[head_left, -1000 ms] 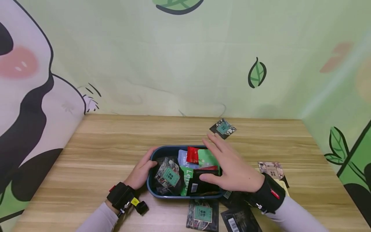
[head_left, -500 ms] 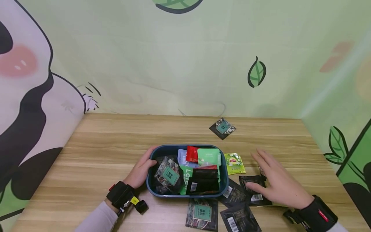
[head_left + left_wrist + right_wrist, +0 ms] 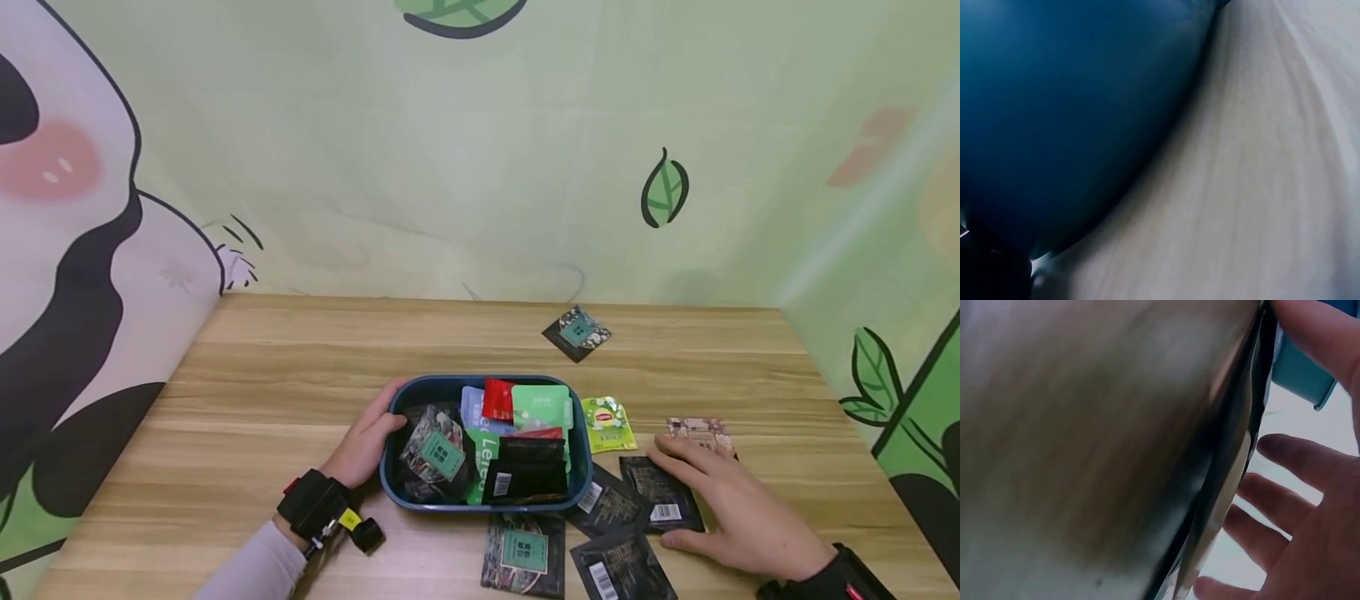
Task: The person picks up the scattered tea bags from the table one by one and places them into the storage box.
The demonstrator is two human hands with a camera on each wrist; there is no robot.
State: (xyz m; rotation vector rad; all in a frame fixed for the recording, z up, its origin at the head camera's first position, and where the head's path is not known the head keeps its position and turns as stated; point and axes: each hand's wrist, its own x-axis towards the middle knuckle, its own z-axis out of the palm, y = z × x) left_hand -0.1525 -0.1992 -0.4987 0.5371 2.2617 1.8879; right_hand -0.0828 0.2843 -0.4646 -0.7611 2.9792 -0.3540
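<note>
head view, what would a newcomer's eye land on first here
Probably the big cartoon panda on the left of the backdrop, then the dark blue tub full of sachets on the wood-grain table. A yellow-green Lipton sachet also stands out, just right of the tub. The left hand has its grip on the tub's left end, while the right hand spreads by a black sachet.
</note>
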